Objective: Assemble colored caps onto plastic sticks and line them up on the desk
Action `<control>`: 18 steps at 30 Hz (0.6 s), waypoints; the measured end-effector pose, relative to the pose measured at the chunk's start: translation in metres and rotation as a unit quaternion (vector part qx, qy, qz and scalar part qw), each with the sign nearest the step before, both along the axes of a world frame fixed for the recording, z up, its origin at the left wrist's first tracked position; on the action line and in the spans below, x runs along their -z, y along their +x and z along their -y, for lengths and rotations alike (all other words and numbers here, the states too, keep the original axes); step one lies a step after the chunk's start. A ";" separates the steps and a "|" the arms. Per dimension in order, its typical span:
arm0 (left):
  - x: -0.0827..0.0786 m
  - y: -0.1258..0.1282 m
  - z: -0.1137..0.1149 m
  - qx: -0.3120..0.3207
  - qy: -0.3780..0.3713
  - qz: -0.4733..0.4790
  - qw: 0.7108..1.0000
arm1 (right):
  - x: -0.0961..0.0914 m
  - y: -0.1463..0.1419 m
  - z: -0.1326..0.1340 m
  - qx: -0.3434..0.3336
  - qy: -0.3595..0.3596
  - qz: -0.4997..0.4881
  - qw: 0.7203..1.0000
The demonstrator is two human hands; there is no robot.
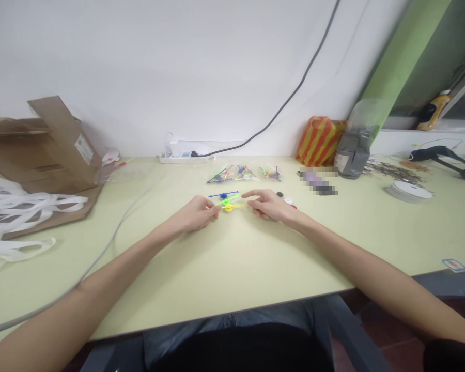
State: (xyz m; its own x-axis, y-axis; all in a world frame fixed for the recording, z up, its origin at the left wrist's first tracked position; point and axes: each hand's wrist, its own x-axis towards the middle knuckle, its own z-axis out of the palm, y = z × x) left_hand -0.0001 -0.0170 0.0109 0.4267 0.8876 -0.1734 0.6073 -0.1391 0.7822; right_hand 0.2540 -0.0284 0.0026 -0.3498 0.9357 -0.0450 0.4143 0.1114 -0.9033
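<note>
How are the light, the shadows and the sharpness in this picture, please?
Head view: light looks soft and even, with a faint shadow on the table below the left hand; head view: the yellow piece is small and slightly soft; head view: the left forearm seems stretched toward the corner, probably by a wide lens; head view: mosaic squares hide some detail.

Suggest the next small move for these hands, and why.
Perhaps the right hand should nudge the green piece straighter: it slants more than the blue piece and the yellow piece on either side, and its right end lies close to that hand.
</note>
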 end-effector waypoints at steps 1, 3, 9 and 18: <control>-0.001 0.000 0.000 -0.003 -0.007 0.007 1.000 | 0.000 0.001 0.000 -0.007 0.014 0.013 1.000; -0.002 0.001 0.001 -0.013 -0.023 0.019 0.999 | 0.001 0.002 0.000 -0.022 0.049 0.046 0.997; -0.003 -0.001 -0.001 -0.020 -0.033 0.022 0.999 | 0.001 0.001 0.004 -0.021 0.119 0.100 0.988; -0.002 -0.007 -0.001 -0.012 -0.106 0.064 0.992 | 0.004 0.002 0.001 -0.009 0.169 0.146 0.975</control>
